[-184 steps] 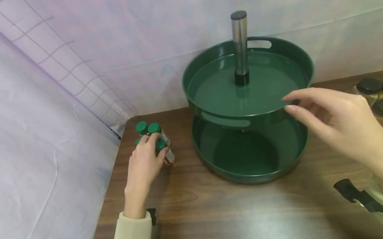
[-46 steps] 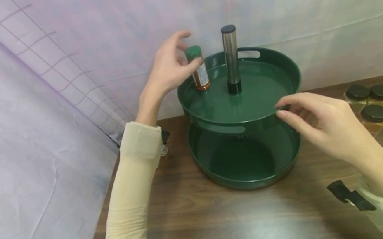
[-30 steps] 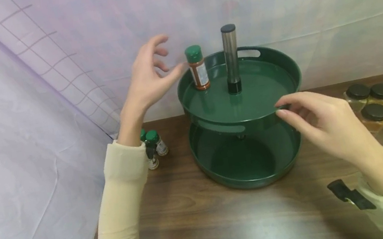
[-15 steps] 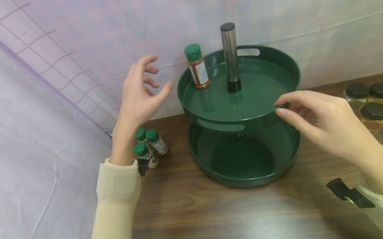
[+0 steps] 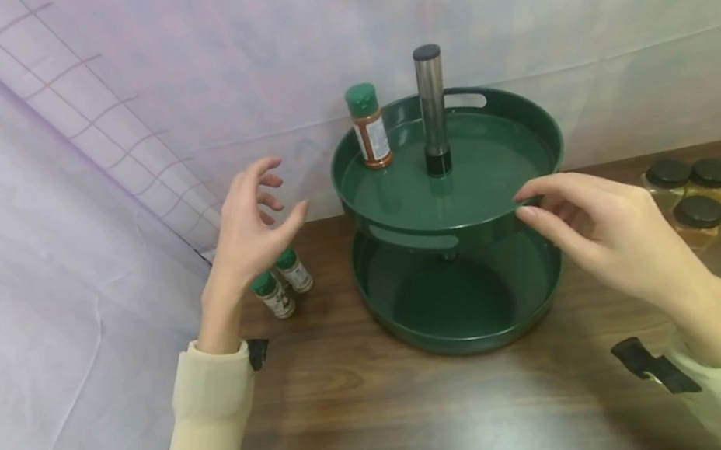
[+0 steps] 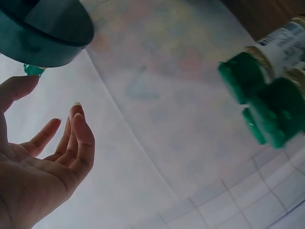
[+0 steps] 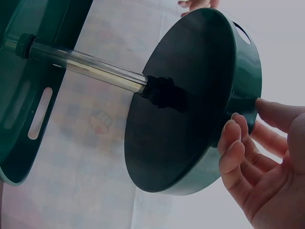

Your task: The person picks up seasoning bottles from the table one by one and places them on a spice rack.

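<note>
A dark green two-tier round tray has an upper tier (image 5: 495, 180) and a lower tier (image 5: 470, 337), joined by a metal pole (image 5: 432, 103). One spice bottle (image 5: 372, 136) with a green cap and reddish contents stands upright at the upper tier's left. My right hand (image 5: 626, 246) pinches the upper tier's front-right rim, thumb and fingertips at its wall (image 7: 248, 90) in the right wrist view. My left hand (image 5: 244, 231), holding nothing, hovers left of the tray with fingers apart. Below it stand green-capped spice bottles (image 5: 275, 301), partly hidden by the hand; two caps (image 6: 243, 76) show in the left wrist view.
Three jars with black lids (image 5: 698, 212) stand together on the wooden table (image 5: 378, 427), right of the tray. A pale curtain (image 5: 276, 49) hangs behind the table, and a white sheet (image 5: 13, 311) lines its left side.
My left hand set the reddish spice bottle on the upper tier and let go. It then moved left and down toward the other green-capped bottles. My right hand stays at the rim.
</note>
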A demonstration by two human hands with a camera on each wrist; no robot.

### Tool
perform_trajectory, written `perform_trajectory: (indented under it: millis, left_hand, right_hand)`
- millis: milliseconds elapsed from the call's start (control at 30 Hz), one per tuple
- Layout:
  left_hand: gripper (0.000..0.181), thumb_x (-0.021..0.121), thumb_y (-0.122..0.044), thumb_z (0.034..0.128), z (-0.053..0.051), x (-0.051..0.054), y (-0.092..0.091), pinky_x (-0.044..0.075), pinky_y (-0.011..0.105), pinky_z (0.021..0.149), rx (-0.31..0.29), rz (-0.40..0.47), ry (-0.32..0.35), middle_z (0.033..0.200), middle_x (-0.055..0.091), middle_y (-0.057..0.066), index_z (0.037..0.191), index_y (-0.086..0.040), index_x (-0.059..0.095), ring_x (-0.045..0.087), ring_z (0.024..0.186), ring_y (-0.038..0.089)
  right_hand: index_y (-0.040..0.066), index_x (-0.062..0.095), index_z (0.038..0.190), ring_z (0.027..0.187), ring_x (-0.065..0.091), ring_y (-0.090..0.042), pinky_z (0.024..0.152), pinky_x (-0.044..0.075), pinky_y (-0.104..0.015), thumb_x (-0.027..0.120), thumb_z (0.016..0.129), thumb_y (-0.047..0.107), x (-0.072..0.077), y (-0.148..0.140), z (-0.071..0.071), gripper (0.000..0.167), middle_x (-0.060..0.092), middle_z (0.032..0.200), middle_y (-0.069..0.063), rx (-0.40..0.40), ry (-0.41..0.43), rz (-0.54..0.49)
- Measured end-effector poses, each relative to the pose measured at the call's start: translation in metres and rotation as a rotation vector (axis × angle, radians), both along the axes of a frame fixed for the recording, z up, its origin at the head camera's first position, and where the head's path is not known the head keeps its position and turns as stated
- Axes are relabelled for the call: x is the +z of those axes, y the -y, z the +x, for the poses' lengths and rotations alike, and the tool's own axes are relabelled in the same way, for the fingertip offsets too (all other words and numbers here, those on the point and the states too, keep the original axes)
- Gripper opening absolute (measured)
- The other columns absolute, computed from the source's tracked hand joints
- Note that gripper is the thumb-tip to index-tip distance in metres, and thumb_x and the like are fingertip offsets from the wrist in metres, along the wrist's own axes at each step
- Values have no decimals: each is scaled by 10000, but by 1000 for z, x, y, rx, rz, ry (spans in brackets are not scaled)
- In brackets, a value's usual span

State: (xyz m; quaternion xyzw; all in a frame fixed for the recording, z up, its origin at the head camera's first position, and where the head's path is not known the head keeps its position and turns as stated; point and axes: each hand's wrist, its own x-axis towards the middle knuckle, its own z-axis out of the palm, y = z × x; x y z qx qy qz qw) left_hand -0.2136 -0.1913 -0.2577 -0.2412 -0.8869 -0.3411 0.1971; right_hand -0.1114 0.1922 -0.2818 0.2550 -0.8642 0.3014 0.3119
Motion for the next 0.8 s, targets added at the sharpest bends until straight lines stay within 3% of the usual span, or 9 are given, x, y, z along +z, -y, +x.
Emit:
perform_trajectory:
  millis: [400,800]
  left_hand:
    - [607,718,-111,901,18,-30,25,493,443,775,72,-29,56,1209,550,213,1446,-40,461,584,936,334]
    - [571,737,-81,858,28,-57,53,512,492,757,146,-22,49,1136,579,251,1372,6,504,591,901,378]
  right_hand:
    - [117,718,1147,704,567,-19,652,452,-142,755,883,23,1,0,0,283,685,879,71,10,1,6]
    - [120,722,1145,704,566,-21,655,443,-131,753,889,34,2,-2,2,271,684,871,71,1,0,9]
